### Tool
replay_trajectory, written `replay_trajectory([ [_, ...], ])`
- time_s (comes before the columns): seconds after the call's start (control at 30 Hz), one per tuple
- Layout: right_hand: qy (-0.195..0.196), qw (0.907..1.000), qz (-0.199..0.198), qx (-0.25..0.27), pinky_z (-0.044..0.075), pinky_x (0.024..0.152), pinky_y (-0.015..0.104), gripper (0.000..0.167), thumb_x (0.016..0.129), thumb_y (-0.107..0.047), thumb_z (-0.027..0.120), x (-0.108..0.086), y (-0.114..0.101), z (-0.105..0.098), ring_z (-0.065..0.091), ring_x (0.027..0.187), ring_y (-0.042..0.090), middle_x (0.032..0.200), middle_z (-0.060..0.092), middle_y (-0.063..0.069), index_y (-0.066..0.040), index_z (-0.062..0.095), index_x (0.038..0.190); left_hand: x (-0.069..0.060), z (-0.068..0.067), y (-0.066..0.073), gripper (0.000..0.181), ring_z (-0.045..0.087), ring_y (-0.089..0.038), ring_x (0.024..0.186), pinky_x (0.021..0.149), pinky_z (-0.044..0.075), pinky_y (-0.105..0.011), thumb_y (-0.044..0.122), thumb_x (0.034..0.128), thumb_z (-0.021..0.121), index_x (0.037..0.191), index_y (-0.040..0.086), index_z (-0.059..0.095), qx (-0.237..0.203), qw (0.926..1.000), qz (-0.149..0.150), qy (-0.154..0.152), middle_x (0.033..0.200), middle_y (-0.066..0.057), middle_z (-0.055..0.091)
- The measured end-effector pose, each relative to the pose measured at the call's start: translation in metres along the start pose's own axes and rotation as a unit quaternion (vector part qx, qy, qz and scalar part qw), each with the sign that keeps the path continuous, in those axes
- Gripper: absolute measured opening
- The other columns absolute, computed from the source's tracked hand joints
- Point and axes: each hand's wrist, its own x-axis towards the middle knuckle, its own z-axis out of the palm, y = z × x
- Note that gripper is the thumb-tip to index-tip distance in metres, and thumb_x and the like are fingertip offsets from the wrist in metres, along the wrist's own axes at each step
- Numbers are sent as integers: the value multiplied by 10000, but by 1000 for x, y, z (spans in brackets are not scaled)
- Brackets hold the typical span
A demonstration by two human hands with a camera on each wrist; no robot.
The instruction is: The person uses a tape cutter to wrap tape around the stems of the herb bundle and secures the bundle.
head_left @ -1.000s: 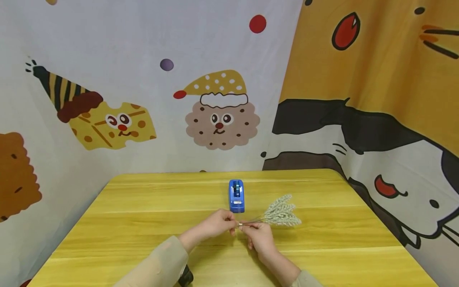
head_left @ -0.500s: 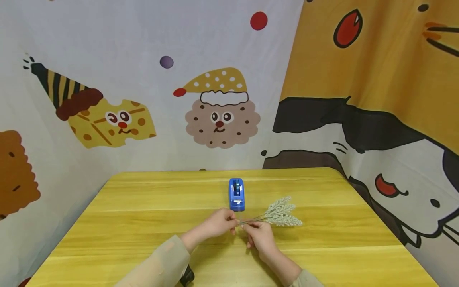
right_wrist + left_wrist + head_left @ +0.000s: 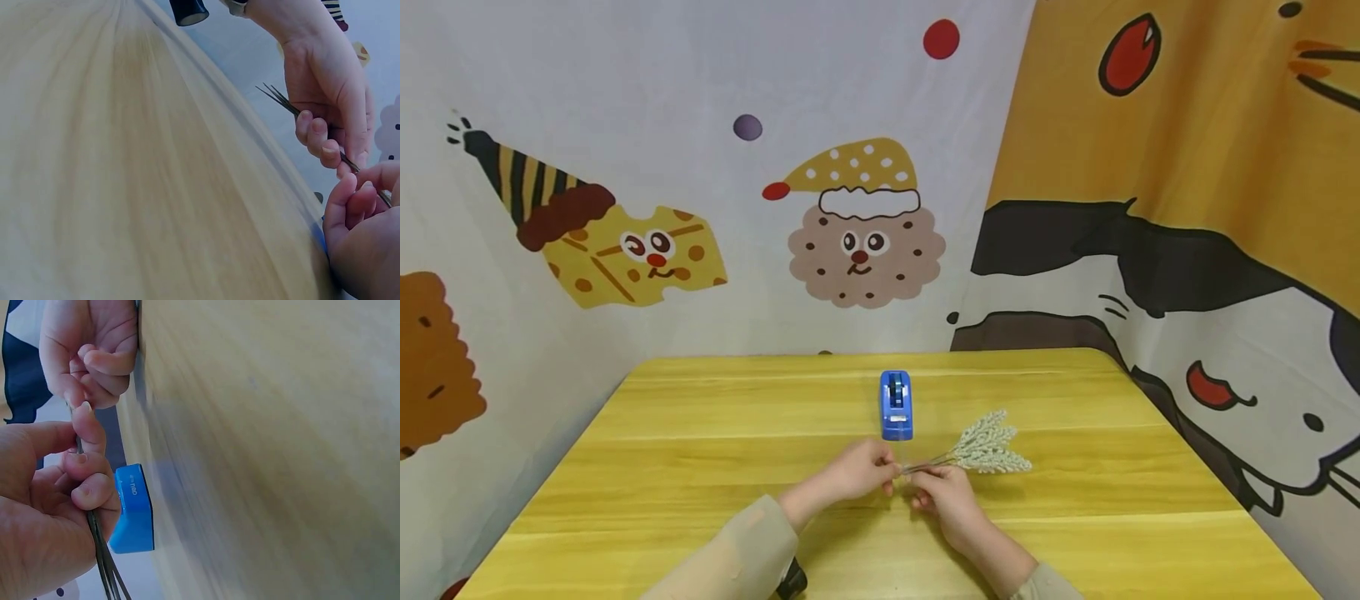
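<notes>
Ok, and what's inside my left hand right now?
Thin stems of the pale flower bunch run through your left hand; their ends poke out beyond it. The stretch under the curled fingers is covered, so I can't tell whether anything else is there.

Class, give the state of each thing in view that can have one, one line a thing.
Left hand, curled round the stems
Right hand, pinching the stems
Stems, gathered into one bunch
Pale heads, fanned out
Blue tape dispenser, upright on the table; a clear strip seems to run toward the hands
Backdrop, hanging, creased
</notes>
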Motion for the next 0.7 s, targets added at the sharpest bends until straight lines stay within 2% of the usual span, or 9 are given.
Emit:
replay_trajectory([
  [0.17,-11,9998,107,195,494,592,208,101,871,-18,641,0,0,2,434,518,48,535,424,-52,54,668,937,-1,-1,2,188,391,-72,508,451,292,-181,123,945,603,808,0,639,42,10000,-90,-11,643,5,630],
  [0.37,26,9999,92,111,494,593,206,193,902,-33,635,0,0,2,427,516,46,537,417,-47,123,637,1015,1,-2,1,197,412,-79,532,481,314,-199,137,947,602,805,8,648,167,9998,-107,-102,644,19,636],
  [0.47,95,9999,31,81,493,580,203,196,899,-31,638,1,0,2,431,517,46,549,432,-41,134,642,1007,2,-4,0,215,419,-81,550,506,327,-207,142,957,585,808,4,655,170,9995,-79,-242,649,11,639],
  [0.6,128,9999,-24,70,475,541,192,168,896,-39,644,1,1,3,438,516,46,584,464,-32,109,648,977,1,-7,1,271,396,-83,531,489,292,-215,143,985,534,805,6,684,84,9984,-128,-537,641,-10,635],
  [0.7,99,9999,21,34,444,498,182,207,895,-57,652,1,-1,2,432,499,49,587,472,-29,117,651,1008,1,-8,2,299,363,-88,515,478,265,-220,149,994,511,805,15,700,-30,9975,-197,-679,636,-15,625],
])
